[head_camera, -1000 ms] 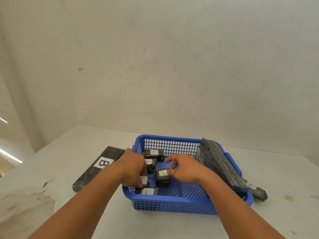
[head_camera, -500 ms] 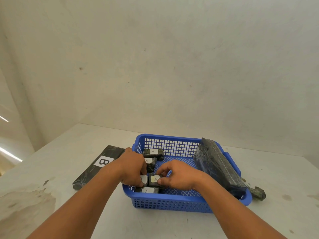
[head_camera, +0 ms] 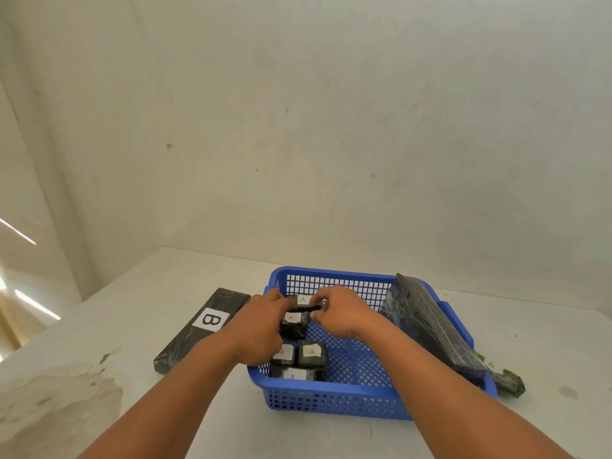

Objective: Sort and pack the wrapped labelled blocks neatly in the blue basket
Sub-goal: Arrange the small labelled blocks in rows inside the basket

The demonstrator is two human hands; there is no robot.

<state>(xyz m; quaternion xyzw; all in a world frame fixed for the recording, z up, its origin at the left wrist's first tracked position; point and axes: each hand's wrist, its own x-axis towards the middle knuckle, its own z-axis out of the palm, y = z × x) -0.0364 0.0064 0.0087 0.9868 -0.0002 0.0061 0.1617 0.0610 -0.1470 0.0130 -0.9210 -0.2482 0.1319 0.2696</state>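
Both hands meet at frame centre inside a blue plastic mesh basket (head_camera: 334, 397) on the white desk (head_camera: 165, 326): left hand (head_camera: 261, 329) and right hand (head_camera: 341, 314) together clamp a small black wrapped block labelled A (head_camera: 293, 324). Three more A blocks (head_camera: 311, 354) sit below it.

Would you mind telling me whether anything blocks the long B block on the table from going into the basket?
Yes. Both hands, left and right, and small A blocks fill the basket's left side, nearest the B block. A long wrapped block leans on the right rim.
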